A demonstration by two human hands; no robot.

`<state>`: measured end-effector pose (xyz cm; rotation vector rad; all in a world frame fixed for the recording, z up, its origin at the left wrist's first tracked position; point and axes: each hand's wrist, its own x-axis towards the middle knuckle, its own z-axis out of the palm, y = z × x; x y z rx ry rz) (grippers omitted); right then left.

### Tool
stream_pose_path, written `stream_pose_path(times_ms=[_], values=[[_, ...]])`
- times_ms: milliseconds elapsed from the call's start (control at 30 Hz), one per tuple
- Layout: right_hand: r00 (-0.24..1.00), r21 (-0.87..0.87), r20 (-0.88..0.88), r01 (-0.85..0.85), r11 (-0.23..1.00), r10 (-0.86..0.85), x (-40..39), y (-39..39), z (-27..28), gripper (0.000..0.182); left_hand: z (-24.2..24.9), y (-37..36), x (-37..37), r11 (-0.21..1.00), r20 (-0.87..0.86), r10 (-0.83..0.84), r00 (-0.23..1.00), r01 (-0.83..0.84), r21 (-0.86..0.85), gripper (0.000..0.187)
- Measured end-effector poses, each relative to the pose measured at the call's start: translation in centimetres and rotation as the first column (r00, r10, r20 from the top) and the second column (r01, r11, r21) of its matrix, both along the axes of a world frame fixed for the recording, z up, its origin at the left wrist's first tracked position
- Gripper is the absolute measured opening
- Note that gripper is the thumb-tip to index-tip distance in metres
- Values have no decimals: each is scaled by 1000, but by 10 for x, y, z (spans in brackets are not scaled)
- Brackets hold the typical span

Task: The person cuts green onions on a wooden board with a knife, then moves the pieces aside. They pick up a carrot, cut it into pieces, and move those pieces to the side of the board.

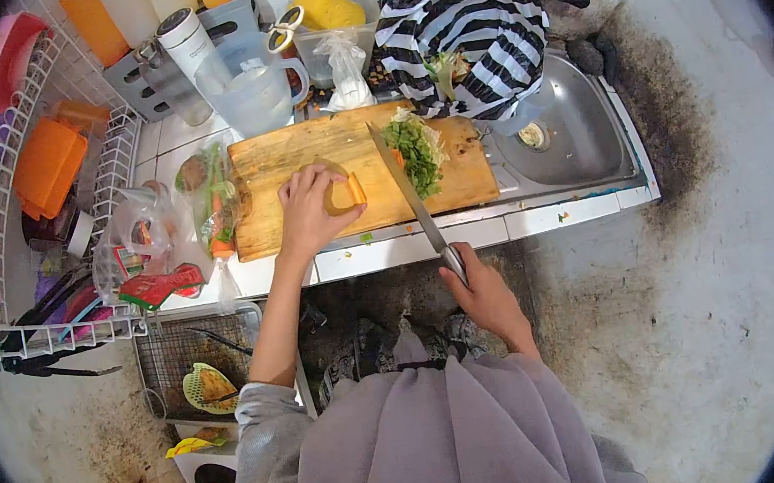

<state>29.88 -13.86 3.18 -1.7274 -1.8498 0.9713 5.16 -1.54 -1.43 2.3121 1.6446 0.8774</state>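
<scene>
From the head camera, looking straight down at the counter: the left hand is clamped over an orange piece of vegetable on the wooden cutting board, fingers curled to pin it. The right hand is wrapped tight around the handle of a long knife, blade angled across the board just right of that orange piece. A heap of chopped greens already sits on the board's far side, so some cutting looks done; the orange piece seems largely whole, and more vegetables wait in the plastic bag beside the board. Writing? None legible, not even on the white bottle.
</scene>
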Motion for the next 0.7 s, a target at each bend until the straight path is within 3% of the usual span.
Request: stream_pose_path(times_ms=[367,467,700], values=[[996,34,38,-85,996,84,-25,-14,-1,37,-3,-2,-5,999,75,-36,997,35,2,46],[993,-55,73,-88,995,92,-29,-13,1,37,-4,-2,-2,1000,83,-2,997,2,7,42],[988,65,131,-90,994,81,-30,-13,-9,38,-1,-5,2,999,102,39,994,-39,-2,40]])
